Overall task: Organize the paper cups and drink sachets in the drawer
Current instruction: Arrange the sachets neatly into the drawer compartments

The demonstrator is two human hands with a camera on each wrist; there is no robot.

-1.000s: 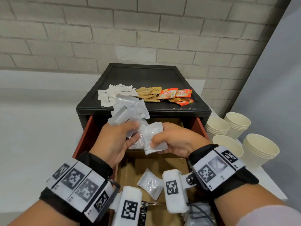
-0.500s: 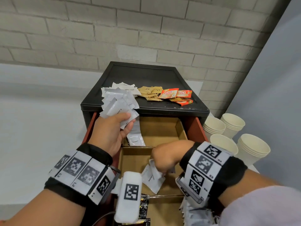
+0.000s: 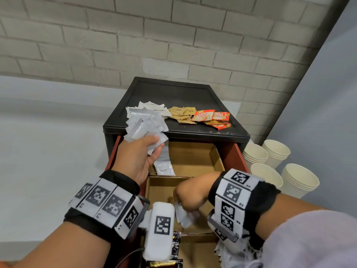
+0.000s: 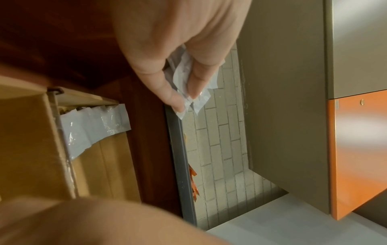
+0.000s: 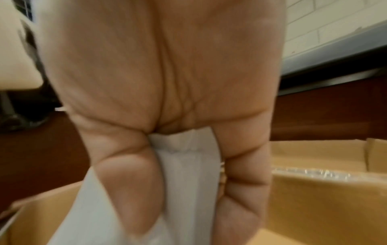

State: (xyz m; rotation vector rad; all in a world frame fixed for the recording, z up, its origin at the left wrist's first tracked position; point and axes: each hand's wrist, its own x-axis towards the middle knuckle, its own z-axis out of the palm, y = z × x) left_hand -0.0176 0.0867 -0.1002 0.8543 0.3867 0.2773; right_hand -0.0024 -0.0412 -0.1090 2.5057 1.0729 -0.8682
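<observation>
My left hand grips a fanned bunch of white sachets above the drawer's left rear corner; its fingers pinch them in the left wrist view. One white sachet hangs over the cardboard divider. My right hand is down in the middle cardboard compartment, fingers curled round white sachets. Paper cups stand stacked to the right of the cabinet.
On the black cabinet top lie white packets, brown sachets and orange sachets. Dark sachets and more white ones fill the near compartments. A brick wall stands behind.
My right hand has gone from beside the left hand down into the middle compartment with white sachets. The left hand has stayed up with its bunch, shifting slightly left.
</observation>
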